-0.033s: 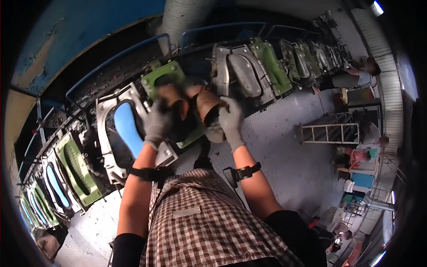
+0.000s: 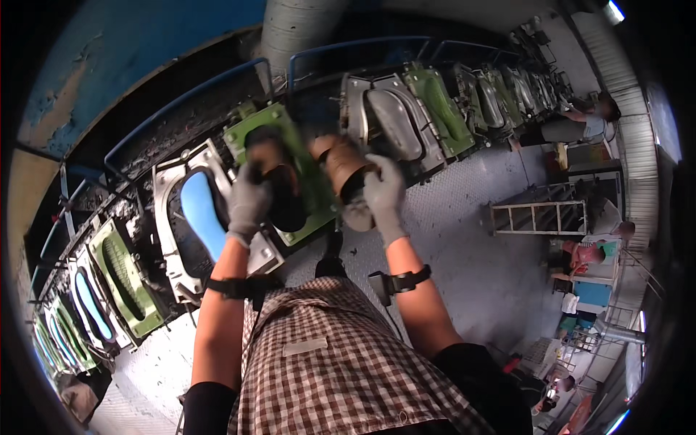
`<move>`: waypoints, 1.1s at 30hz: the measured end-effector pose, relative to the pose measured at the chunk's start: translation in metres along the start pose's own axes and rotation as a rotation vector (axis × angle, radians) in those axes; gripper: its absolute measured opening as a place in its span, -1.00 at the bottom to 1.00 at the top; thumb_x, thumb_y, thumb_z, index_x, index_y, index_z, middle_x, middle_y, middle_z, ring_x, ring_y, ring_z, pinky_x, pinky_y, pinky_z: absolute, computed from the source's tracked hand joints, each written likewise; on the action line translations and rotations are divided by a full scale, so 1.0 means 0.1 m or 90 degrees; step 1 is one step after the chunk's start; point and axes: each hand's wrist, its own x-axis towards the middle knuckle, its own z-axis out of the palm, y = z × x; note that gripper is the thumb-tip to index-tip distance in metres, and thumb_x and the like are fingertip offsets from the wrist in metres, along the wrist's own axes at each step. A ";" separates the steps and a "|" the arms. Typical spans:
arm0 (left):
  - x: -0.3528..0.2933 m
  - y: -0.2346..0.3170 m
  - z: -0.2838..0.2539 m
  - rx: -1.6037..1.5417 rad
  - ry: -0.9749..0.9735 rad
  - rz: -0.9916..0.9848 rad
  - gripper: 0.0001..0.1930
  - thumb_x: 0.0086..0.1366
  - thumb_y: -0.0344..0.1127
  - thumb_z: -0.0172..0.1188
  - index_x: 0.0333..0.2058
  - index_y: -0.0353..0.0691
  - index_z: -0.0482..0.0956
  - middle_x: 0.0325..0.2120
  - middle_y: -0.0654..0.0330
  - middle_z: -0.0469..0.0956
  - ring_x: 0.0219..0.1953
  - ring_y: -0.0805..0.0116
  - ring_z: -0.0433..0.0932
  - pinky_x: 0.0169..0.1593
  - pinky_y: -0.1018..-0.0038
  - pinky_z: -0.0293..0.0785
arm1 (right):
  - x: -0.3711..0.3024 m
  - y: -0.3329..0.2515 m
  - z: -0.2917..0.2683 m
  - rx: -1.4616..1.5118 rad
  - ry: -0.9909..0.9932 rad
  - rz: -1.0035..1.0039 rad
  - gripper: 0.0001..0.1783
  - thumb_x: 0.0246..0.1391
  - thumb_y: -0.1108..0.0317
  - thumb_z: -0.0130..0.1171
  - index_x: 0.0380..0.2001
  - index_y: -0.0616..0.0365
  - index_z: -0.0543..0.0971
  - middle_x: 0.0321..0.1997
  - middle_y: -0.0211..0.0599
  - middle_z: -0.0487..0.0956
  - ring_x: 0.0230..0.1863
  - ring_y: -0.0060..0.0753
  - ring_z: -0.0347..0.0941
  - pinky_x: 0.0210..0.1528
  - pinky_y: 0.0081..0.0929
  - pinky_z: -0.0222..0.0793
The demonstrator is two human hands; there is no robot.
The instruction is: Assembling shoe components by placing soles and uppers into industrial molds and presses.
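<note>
A brown shoe (image 2: pixel 268 155) with a dark lower part is in my gloved left hand (image 2: pixel 250 203), its fingers closed at the shoe's side. It is over a green sole-shaped mould (image 2: pixel 310 181), but whether it touches the mould I cannot tell. My gloved right hand (image 2: pixel 384 192) grips a second brown shoe (image 2: pixel 341 165) by its upper edge, at the mould's right side. Both shoes are smeared by motion, so their details are unclear. Beside my left hand lies an open silver mould (image 2: pixel 165 246) with a blue sole-shaped insert (image 2: pixel 201 206).
More green and silver moulds (image 2: pixel 125 272) run along the curved line to the left. Others (image 2: pixel 395 119) continue to the right, behind blue rails (image 2: pixel 355 45). A metal rack (image 2: pixel 538 217) stands on the patterned floor. A person (image 2: pixel 580 123) is beside the far moulds.
Both hands have shifted slightly, the left one down and to the left, the right one to the right. The shoes are farther apart, and more of the green mould shows between them.
</note>
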 end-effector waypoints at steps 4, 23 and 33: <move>0.07 0.48 0.38 -0.311 0.046 0.077 -0.49 0.24 -0.61 0.07 0.20 -0.38 0.41 0.07 0.04 0.57 0.12 0.31 0.56 0.23 0.45 0.46 | 0.93 0.85 -1.07 -0.117 0.152 -0.002 -0.69 0.17 0.31 0.24 -0.01 0.04 0.66 -0.03 -0.17 0.68 -0.01 -0.04 0.61 0.04 -0.21 0.52; 1.38 1.41 3.72 -0.721 0.046 -0.248 -0.24 0.38 0.29 0.09 0.16 -0.38 0.48 -0.09 0.00 0.60 -0.05 0.17 0.59 0.07 0.30 0.51 | 1.65 1.86 -1.67 0.605 -0.185 0.418 -0.66 0.26 0.48 0.18 0.08 0.36 0.53 -0.11 -0.32 0.63 -0.14 -0.56 0.57 -0.05 -0.61 0.50; 0.71 1.45 3.86 -0.633 -0.041 -0.074 -0.40 0.43 0.21 0.08 0.07 -0.27 0.44 -0.12 0.28 0.50 -0.13 0.44 0.48 -0.02 0.45 0.45 | 2.34 1.94 -0.90 -0.036 -0.221 -0.280 -0.77 0.16 0.30 0.23 -0.09 -0.06 0.59 -0.20 -0.12 0.59 -0.17 0.10 0.60 -0.22 -0.03 0.53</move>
